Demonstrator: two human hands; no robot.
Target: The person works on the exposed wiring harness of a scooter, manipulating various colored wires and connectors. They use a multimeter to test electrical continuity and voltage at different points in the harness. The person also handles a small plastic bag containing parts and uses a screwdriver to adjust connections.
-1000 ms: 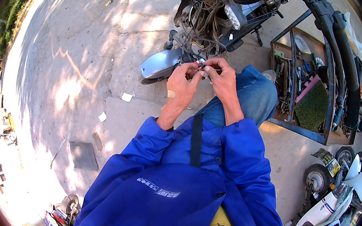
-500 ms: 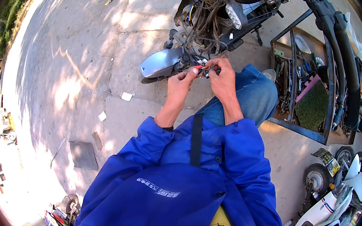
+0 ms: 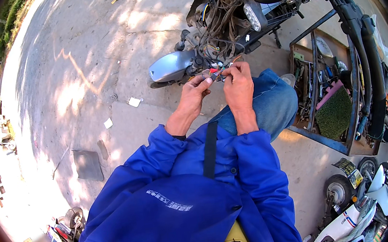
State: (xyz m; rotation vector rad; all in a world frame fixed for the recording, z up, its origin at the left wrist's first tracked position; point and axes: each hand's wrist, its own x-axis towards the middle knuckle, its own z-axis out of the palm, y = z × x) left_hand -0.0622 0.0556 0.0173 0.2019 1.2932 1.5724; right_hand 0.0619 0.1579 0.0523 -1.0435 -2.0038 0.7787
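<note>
In front of an electric scooter with its front opened up, my left hand (image 3: 194,93) pinches thin wires between thumb and forefinger. My right hand (image 3: 239,86) is closed just beside it, its fingertips on the same wires. A small red piece (image 3: 213,70) shows among the wires between my fingertips; its exact kind is too small to tell. Beyond my hands a thick tangle of cables (image 3: 223,19) hangs from the scooter's front. A silver front fender (image 3: 171,67) sits to the left of the wires, and a headlight (image 3: 252,16) to the right.
A metal-framed tool cart (image 3: 314,74) stands at the right with hand tools and a green mat (image 3: 336,113). Black handlebars (image 3: 351,12) arch over it. Parked scooters (image 3: 339,195) fill the lower right. A dark flat sheet (image 3: 88,165) and paper scraps (image 3: 135,102) lie on the concrete.
My left fingertips have come off the red piece and now pinch the wires just below it. My right hand has shifted only slightly. The scooter stays in place.
</note>
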